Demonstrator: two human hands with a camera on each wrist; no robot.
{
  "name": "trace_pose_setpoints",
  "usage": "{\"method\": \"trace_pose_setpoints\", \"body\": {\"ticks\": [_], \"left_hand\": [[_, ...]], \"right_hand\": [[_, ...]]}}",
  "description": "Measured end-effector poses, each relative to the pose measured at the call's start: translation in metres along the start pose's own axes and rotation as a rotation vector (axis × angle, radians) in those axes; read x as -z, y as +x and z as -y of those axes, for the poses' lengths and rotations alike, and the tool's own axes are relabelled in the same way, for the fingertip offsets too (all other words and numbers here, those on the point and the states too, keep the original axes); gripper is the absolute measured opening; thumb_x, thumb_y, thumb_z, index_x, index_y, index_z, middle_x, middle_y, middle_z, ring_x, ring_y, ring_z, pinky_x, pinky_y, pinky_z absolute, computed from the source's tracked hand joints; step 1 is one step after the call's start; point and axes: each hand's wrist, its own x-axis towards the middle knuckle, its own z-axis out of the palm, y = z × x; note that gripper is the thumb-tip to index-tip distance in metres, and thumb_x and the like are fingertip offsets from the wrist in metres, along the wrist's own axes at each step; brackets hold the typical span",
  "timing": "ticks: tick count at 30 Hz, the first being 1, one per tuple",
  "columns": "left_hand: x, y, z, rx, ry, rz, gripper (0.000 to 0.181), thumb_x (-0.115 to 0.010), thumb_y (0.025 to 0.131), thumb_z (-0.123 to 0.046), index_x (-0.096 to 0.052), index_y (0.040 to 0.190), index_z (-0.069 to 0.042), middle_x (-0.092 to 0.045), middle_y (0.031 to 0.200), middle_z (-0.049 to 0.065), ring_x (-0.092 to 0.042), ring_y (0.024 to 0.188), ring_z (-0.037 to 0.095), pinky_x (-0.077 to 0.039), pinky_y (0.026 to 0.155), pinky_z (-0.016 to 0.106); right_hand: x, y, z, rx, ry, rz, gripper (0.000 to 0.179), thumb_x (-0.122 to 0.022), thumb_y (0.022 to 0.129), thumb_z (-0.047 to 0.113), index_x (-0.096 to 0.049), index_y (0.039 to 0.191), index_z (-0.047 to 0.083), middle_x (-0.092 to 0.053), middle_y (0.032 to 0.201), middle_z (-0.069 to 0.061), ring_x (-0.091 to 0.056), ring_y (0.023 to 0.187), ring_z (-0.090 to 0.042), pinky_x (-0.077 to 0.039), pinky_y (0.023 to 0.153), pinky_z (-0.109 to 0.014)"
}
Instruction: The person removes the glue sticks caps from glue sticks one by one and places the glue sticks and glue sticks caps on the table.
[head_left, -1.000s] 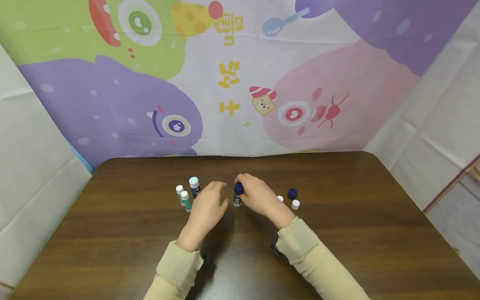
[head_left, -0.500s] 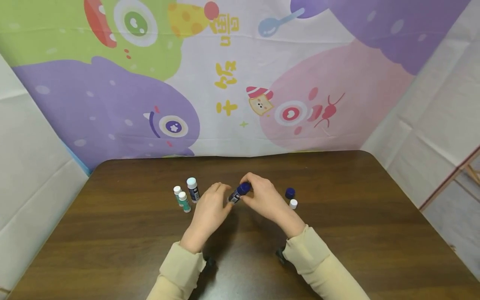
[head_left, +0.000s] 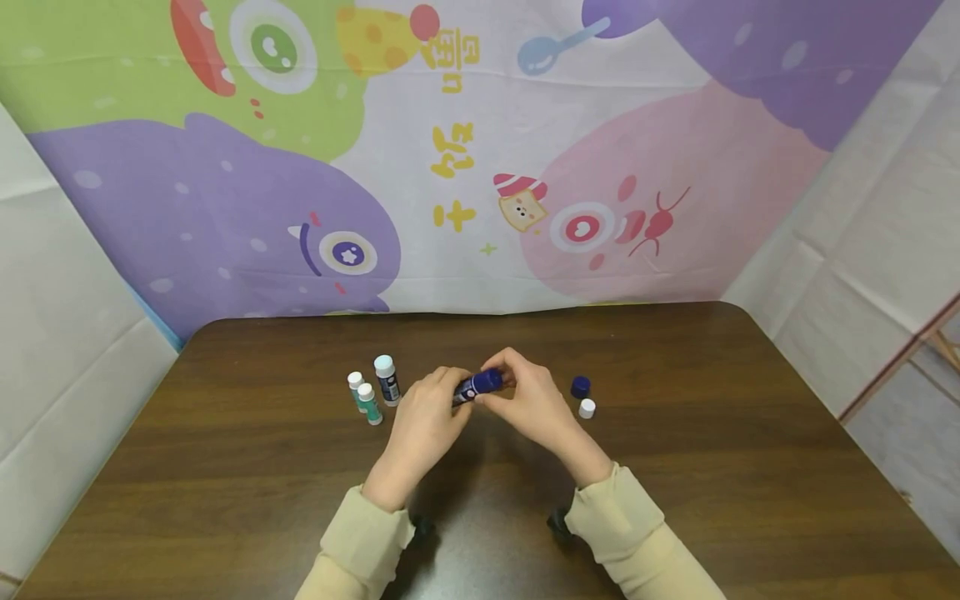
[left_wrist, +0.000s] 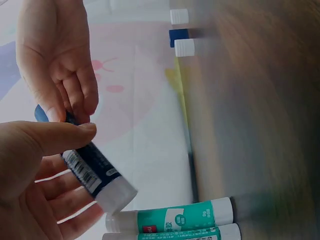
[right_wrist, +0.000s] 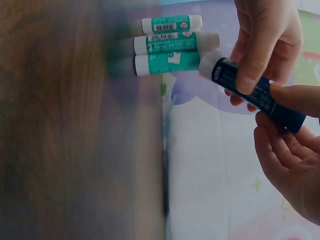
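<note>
A dark blue glue stick (head_left: 467,389) is held tilted above the table between both hands, its blue cap (head_left: 489,381) pointing right. My left hand (head_left: 423,421) grips the barrel, thumb across the label in the left wrist view. My right hand (head_left: 536,408) pinches the capped end with thumb and fingers. To the left stand two green glue sticks (head_left: 370,405) and another dark blue glue stick (head_left: 387,383) with a pale top. The right wrist view shows three green glue sticks (right_wrist: 170,62) side by side, so one is hidden in the head view.
Right of my right hand lie a loose blue cap (head_left: 581,387) and a white cap (head_left: 587,408). A second white cap (left_wrist: 179,16) shows in the left wrist view. Behind the brown wooden table (head_left: 675,358) hangs a cartoon-printed cloth (head_left: 450,267).
The glue stick stood upright in my right hand one second ago. It has been lifted and tipped over towards level, and my left hand has closed round its barrel.
</note>
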Motion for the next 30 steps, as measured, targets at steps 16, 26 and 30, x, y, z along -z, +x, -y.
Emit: {"method": "trace_pose_setpoints", "body": {"ticks": [16, 26, 30], "left_hand": [[0.004, 0.000, -0.004, -0.017, -0.088, 0.054, 0.027, -0.071, 0.078, -0.024, -0.063, 0.100, -0.012, -0.061, 0.085, -0.002, -0.055, 0.071, 0.013, -0.045, 0.063, 0.031], [0.016, -0.001, -0.003, -0.110, -0.042, 0.018, 0.027, -0.075, 0.075, -0.025, -0.067, 0.099, -0.014, -0.061, 0.086, -0.003, -0.055, 0.078, 0.015, -0.045, 0.071, 0.029], [0.021, -0.001, -0.001, -0.142, -0.029, 0.029, 0.028, -0.075, 0.074, -0.026, -0.068, 0.099, -0.015, -0.061, 0.087, -0.004, -0.055, 0.078, 0.015, -0.044, 0.072, 0.029]], "right_hand": [[0.011, -0.004, -0.012, 0.052, 0.191, 0.103, 0.039, -0.067, 0.082, 0.017, -0.053, 0.119, 0.014, -0.060, 0.107, -0.004, -0.060, 0.090, -0.016, -0.050, 0.078, -0.033], [0.015, -0.007, -0.012, 0.038, 0.255, 0.126, 0.027, -0.069, 0.080, 0.025, -0.060, 0.105, 0.017, -0.063, 0.097, -0.001, -0.059, 0.080, -0.014, -0.050, 0.068, -0.027], [0.015, -0.008, -0.009, 0.034, 0.267, 0.143, 0.025, -0.069, 0.080, 0.021, -0.061, 0.103, 0.016, -0.062, 0.097, -0.002, -0.059, 0.080, -0.014, -0.051, 0.070, -0.028]]}}
